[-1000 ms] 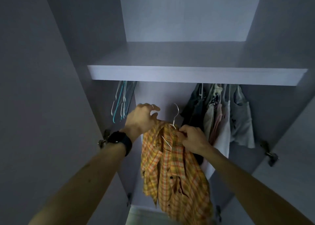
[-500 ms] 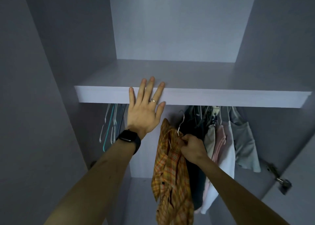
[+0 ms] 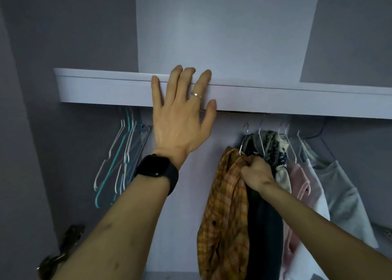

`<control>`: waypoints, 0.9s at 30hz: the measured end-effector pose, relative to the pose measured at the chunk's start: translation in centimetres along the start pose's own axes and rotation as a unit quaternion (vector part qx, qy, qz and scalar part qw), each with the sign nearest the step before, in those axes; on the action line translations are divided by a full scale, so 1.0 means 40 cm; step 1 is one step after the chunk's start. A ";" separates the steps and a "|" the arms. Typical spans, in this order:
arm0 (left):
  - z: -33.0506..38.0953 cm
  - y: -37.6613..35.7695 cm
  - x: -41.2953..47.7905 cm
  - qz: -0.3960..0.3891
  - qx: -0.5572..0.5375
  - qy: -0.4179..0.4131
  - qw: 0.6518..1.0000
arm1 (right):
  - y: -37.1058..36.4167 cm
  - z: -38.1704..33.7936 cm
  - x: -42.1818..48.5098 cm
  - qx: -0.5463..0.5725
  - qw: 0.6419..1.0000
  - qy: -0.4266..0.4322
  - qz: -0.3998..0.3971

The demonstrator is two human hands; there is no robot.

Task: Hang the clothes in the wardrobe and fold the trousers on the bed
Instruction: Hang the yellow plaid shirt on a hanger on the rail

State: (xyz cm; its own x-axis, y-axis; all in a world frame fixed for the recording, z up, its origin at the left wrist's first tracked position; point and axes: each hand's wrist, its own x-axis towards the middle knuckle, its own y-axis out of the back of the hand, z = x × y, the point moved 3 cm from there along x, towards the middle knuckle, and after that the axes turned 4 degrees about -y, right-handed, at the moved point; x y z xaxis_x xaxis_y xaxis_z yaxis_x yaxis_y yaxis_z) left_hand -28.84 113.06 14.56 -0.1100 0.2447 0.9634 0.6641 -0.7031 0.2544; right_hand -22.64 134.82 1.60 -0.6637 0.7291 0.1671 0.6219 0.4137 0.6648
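An orange plaid shirt (image 3: 227, 211) hangs on a white wire hanger (image 3: 244, 139) under the wardrobe shelf (image 3: 275, 98). My right hand (image 3: 256, 172) is shut on the shirt's collar at the hanger's neck. The hanger's hook reaches up toward the shelf's underside; the rail itself is hidden. My left hand (image 3: 182, 114), fingers spread, lies flat against the shelf's front edge and holds nothing. A black watch sits on that wrist.
Right of the shirt hang a dark garment (image 3: 265, 226), a patterned one (image 3: 275, 150), a pink one (image 3: 297, 186) and pale tops (image 3: 339, 194). Several empty hangers (image 3: 121, 156) hang at the left. Door hinges (image 3: 63, 248) stick out at the lower left.
My left hand let go of the shirt and went up to the shelf's edge. My right hand lifted the shirt and hanger up and right, beside the hanging clothes.
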 end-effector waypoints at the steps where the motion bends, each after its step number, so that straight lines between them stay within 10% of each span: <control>1: 0.001 -0.002 0.006 0.000 0.001 0.000 1.000 | 0.009 -0.007 0.023 0.002 1.000 0.004 0.011; 27: -0.030 -0.034 -0.005 0.082 -0.007 -0.005 0.997 | -0.008 -0.106 0.168 -0.126 0.976 0.032 0.176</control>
State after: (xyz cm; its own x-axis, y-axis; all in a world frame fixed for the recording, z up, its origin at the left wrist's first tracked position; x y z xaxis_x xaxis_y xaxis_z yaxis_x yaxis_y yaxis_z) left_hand -30.60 113.17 14.10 0.0069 0.1318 0.9913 0.6625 -0.7431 0.0942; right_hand -29.07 137.27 5.61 -0.4563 0.7631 0.4576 0.7000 -0.0096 0.7141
